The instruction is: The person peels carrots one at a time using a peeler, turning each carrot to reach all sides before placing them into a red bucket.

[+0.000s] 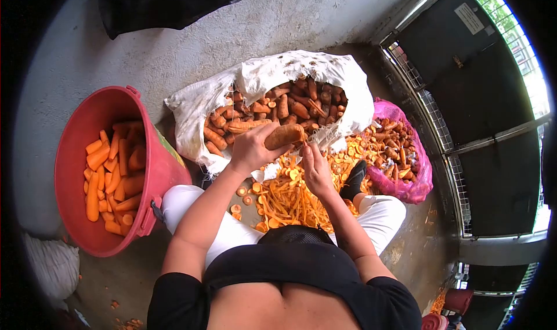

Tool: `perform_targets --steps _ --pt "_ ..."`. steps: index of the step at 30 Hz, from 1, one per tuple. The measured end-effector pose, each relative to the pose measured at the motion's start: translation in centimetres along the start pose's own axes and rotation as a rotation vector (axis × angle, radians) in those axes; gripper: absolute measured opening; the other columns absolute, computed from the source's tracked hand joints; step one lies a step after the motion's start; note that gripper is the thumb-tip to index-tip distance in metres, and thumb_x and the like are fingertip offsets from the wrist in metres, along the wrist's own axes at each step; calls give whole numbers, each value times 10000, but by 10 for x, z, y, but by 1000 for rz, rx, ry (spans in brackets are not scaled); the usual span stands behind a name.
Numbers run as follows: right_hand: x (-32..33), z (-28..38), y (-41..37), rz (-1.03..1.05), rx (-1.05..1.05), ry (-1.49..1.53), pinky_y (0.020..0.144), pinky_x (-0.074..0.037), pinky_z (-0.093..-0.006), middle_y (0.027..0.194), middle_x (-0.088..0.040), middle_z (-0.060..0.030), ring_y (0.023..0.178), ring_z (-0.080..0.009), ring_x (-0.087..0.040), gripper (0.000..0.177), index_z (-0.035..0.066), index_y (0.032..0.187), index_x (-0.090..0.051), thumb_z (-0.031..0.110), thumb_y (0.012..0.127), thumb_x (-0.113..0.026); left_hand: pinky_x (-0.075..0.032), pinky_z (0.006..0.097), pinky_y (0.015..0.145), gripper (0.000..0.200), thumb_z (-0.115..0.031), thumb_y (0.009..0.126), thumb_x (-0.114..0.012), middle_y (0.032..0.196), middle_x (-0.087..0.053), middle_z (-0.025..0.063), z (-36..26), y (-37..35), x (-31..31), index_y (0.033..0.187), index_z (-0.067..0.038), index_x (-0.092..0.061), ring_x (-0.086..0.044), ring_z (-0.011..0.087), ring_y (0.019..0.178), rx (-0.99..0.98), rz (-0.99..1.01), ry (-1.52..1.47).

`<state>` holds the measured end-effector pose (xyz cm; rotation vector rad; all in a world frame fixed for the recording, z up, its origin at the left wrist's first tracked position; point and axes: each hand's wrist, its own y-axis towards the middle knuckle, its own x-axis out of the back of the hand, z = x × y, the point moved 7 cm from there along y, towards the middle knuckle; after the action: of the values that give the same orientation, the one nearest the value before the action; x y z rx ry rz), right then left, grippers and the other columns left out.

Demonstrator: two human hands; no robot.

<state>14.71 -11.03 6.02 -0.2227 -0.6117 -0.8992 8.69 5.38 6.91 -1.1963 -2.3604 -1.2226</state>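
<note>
My left hand (252,149) is wrapped round a thick unpeeled carrot (284,136), held level over the peelings. At the carrot's right end is my right hand (315,169), its fingers closed together on something small that I cannot make out. Just beyond my hands lies a torn white sack (191,118) full of unpeeled carrots (301,111). Orange peelings and cut ends (296,199) are heaped on the floor below my hands, between my legs.
A red bucket (75,214) with peeled carrots (113,182) stands at the left. On the right is a pink bag (420,182) of carrot pieces. A wall runs behind the white sack, and dark metal gate panels (476,98) stand at the far right.
</note>
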Motion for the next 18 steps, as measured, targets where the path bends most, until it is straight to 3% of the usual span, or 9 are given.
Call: perform_targets --steps 3,6,9,14,18 --pt "-3 -7 2 -4 -1 -13 564 -386 -474 670 -552 -210 635 -411 -556 344 47 1019 -479 360 1020 -336 -563 349 668 563 -465 687 -780 967 -688 125 2 -1 -1 1046 -52 -649 -686 267 811 -2 -5 32" --pt "-3 -7 2 -4 -43 -65 595 -403 -358 672 -508 -98 614 -227 -519 423 36 962 -485 409 1020 -294 -564 340 660 568 -466 689 -774 973 -688 123 1 -2 -2 1057 -52 -649 -689 257 800 4 7 67" --pt "-4 -7 3 -7 -5 -65 561 -387 -482 671 -555 -214 637 -416 -559 346 51 1013 -458 369 1022 -321 -564 332 654 572 -471 696 -762 973 -689 120 0 -4 -3 1066 -49 -649 -690 253 790 5 17 111" --pt "-4 -16 5 9 -16 -83 572 -398 -478 671 -558 -211 637 -419 -558 362 50 998 -454 379 1023 -306 -562 325 642 577 -472 704 -752 957 -689 115 -1 -7 -5 1079 -45 -651 -690 248 771 -19 16 131" --pt "-1 -20 2 38 -19 -93 608 -409 -483 685 -568 -213 671 -426 -569 375 44 998 -450 392 1017 -311 -551 350 682 561 -373 690 -792 970 -685 140 -4 -8 -5 1103 -25 -638 -681 277 811 9 64 95"
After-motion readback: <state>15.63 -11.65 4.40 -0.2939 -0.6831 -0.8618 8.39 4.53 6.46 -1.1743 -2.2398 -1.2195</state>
